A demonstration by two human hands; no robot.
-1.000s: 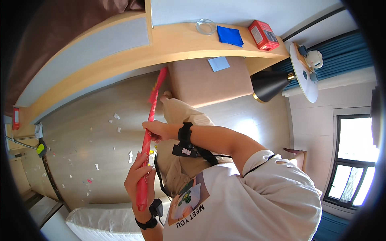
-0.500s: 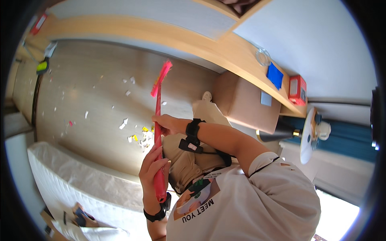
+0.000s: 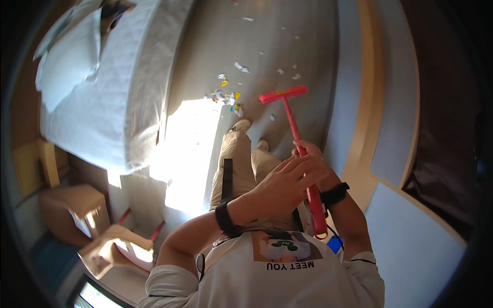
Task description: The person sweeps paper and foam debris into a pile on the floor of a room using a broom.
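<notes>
A red broom slants up in front of me, its bristle head just over or on the floor; which of the two I cannot tell. My right hand is closed round the upper part of its handle. Across the handle just below reaches my left hand, its fingers stretched and apart, not wrapped round it. To the left of the broom head, white and yellow paper scraps lie in a loose pile. Smaller scraps are scattered farther off.
At the left stands a bed with a pale cover and pillows. Two brown chairs are at the lower left. A wooden-edged cabinet runs along the right side. Bright sunlight falls on the floor beside my legs.
My view and body have turned, so the bed is at the upper left and the cabinet at the right. My left hand has come off the handle's lower end and moved up beside the right.
</notes>
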